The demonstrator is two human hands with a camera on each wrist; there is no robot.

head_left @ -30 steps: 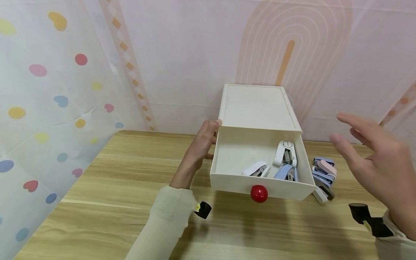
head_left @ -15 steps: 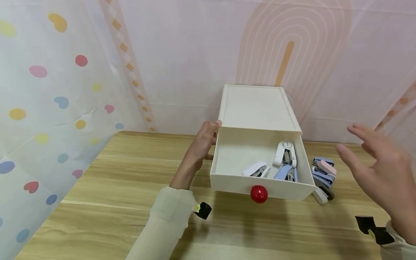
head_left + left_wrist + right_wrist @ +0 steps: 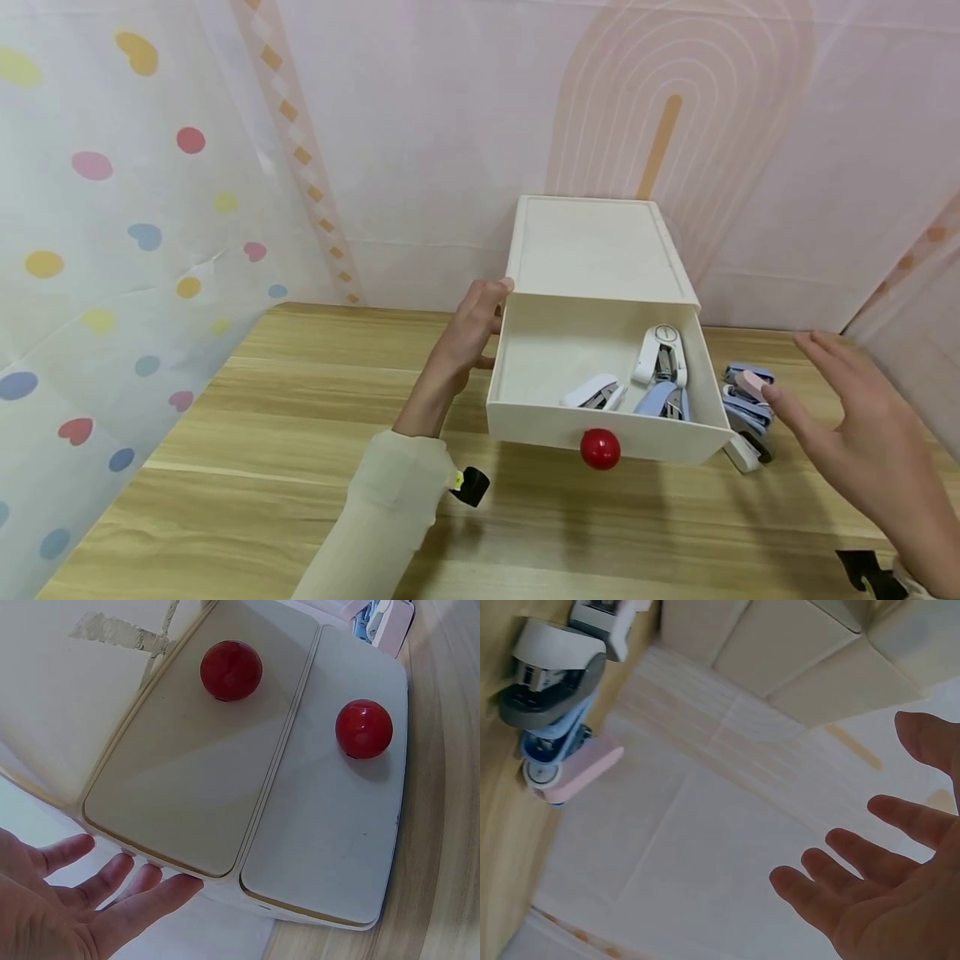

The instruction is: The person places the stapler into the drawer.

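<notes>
A pile of small staplers is seen at the right centre of the head view, on the wooden table, just beside the right wall of a pulled-out white drawer. Above and right of the pile the right hand is held, fingers straight and spread, nothing gripped. The left hand is laid against the left side of the drawer box, fingers straight and close together. Three staplers lie inside the drawer, behind its red knob.
</notes>
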